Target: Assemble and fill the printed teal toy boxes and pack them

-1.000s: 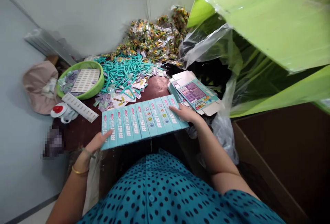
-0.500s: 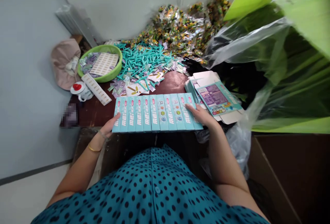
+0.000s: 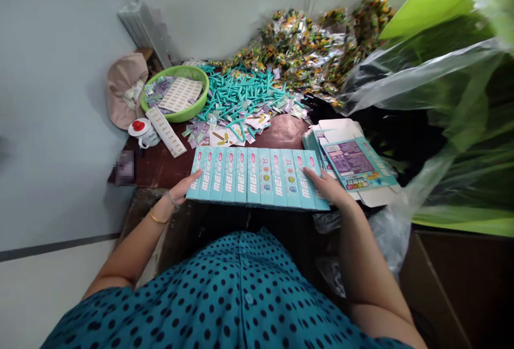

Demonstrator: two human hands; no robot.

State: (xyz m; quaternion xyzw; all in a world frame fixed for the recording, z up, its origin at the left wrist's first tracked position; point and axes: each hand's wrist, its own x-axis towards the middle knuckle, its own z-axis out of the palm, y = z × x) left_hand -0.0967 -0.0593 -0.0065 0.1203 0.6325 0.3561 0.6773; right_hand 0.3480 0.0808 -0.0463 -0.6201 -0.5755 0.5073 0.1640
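A row of several light-blue cardboard boxes, packed side by side with narrow faces up, is squeezed between my two hands above the table's front edge. My left hand closes on the row's left end, thumb on top. At the right end my right hand grips it, fingers lying over the last boxes. The undersides of the boxes are hidden. Just beyond my right hand lies a stack of flattened blue-and-white boxes with purple printed panels.
Behind are a heap of turquoise sticks, small packets, and a pile of plastic-wrapped pieces. At left stand a green basin, a lidded cup and a sticker strip. Clear plastic sheeting hangs at right.
The view has shifted, so the table's things appear farther right. Both hands still hold the row of boxes, with little change in grip.
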